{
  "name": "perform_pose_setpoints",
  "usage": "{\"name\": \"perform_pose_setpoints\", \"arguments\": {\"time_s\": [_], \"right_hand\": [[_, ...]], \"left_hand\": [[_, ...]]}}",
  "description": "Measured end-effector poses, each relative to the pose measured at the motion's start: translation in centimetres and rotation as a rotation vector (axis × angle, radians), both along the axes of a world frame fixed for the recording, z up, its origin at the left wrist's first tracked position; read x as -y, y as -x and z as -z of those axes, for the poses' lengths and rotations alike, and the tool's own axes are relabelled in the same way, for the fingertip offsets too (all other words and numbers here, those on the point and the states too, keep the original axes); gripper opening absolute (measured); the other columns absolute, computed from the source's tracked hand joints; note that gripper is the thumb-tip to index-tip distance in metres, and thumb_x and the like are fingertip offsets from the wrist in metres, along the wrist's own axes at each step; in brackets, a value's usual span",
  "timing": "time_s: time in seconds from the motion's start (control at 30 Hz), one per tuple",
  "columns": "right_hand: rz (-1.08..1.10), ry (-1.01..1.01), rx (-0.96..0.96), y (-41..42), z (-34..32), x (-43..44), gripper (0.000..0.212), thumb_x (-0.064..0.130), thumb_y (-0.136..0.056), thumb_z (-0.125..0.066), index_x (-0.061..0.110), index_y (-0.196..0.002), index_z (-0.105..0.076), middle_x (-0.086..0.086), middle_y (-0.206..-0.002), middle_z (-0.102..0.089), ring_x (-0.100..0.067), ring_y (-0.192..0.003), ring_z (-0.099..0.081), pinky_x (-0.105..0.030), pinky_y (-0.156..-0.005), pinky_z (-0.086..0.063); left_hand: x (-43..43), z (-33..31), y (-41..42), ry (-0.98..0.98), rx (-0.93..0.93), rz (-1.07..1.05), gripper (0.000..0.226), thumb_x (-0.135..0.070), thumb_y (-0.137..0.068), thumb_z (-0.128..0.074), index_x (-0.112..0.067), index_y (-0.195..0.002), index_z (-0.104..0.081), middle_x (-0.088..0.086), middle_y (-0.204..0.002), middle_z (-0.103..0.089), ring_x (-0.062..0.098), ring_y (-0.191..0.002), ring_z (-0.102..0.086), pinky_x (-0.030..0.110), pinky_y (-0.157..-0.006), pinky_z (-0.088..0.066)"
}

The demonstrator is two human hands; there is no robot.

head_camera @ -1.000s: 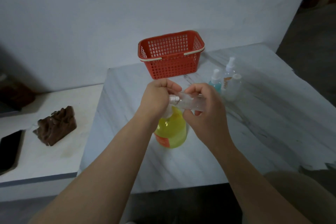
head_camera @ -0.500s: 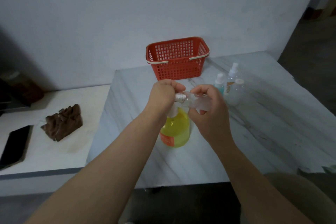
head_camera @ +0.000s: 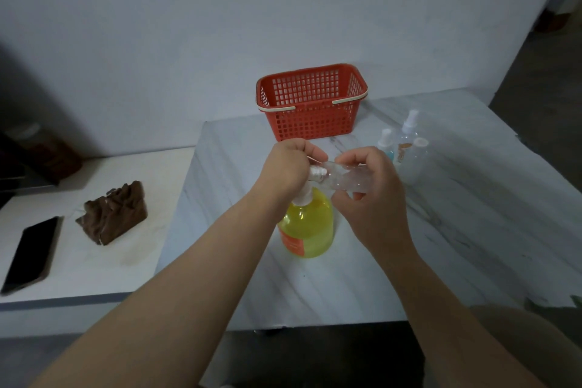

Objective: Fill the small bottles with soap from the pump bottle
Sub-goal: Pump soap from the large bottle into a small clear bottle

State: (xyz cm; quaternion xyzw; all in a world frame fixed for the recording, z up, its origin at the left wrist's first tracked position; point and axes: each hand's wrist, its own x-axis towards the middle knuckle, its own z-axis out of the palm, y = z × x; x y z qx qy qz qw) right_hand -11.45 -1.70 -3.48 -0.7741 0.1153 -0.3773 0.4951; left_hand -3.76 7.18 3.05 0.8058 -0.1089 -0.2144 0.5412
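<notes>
The yellow pump bottle stands mid-table, its white pump head covered by my left hand, whose fingers are curled over it. My right hand grips a small clear bottle lying nearly sideways, its threaded mouth against the pump's spout. Three more small bottles stand at the right: a blue-tinted spray bottle, a taller clear spray bottle and a clear bottle with a white cap.
A red plastic basket stands at the table's back against the wall. The marble table extends right. On the lower white shelf at left lie a brown lump and a black phone.
The view has shifted a little, so everything sits slightly lower and to the right in frame. Both hands keep the same hold on the pump and the small bottle.
</notes>
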Motion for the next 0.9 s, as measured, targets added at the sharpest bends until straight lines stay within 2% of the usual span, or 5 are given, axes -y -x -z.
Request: {"name": "perform_pose_setpoints", "arguments": {"time_s": [0.2,0.37,0.5,0.7,0.9], "right_hand": [[-0.006,-0.046,-0.041,-0.2,0.3,-0.1,0.039,-0.007,-0.06,-0.066,0.02,-0.086,-0.056,0.004,-0.089,-0.06,-0.012,-0.074,-0.054,-0.017,-0.062,-0.039],[-0.026,-0.097,-0.064,0.0,0.3,-0.3,0.031,0.012,-0.059,-0.062,0.024,-0.086,-0.055,0.006,-0.089,-0.06,-0.009,-0.071,-0.053,-0.011,-0.059,-0.038],[-0.034,-0.094,-0.06,0.1,0.2,-0.4,0.031,0.014,-0.058,-0.06,0.025,-0.086,-0.055,0.006,-0.089,-0.059,-0.008,-0.069,-0.051,-0.01,-0.057,-0.037],[-0.03,-0.109,-0.016,0.2,0.0,-0.6,0.03,0.014,-0.06,-0.06,0.021,-0.088,-0.058,0.004,-0.09,-0.061,-0.005,-0.072,-0.054,-0.007,-0.061,-0.038],[-0.009,-0.1,-0.028,0.1,-0.1,-0.3,0.032,0.009,-0.061,-0.058,0.02,-0.09,-0.059,0.004,-0.092,-0.06,-0.006,-0.086,-0.057,-0.018,-0.067,-0.044]], "left_hand": [[0.3,1.3,-0.1,0.017,0.039,-0.081,0.037,0.011,-0.074,-0.031,-0.01,-0.073,-0.062,0.009,-0.071,-0.061,0.017,-0.061,-0.053,0.022,-0.052,-0.039],[0.5,2.0,-0.7,0.004,0.039,-0.121,0.041,0.011,-0.071,-0.029,-0.014,-0.064,-0.061,0.012,-0.074,-0.064,0.024,-0.07,-0.058,0.031,-0.064,-0.047],[0.5,2.0,-0.5,0.001,0.043,-0.127,0.041,0.009,-0.072,-0.029,-0.014,-0.065,-0.062,0.019,-0.085,-0.068,0.027,-0.077,-0.06,0.038,-0.073,-0.051],[0.3,0.9,0.0,0.039,0.02,-0.11,0.033,0.009,-0.077,-0.036,-0.011,-0.068,-0.062,0.009,-0.072,-0.062,0.018,-0.068,-0.055,0.025,-0.06,-0.044],[0.4,0.0,-0.1,0.04,0.01,-0.072,0.033,0.007,-0.084,-0.037,-0.011,-0.069,-0.06,0.009,-0.071,-0.062,0.018,-0.069,-0.056,0.023,-0.055,-0.041]]}}
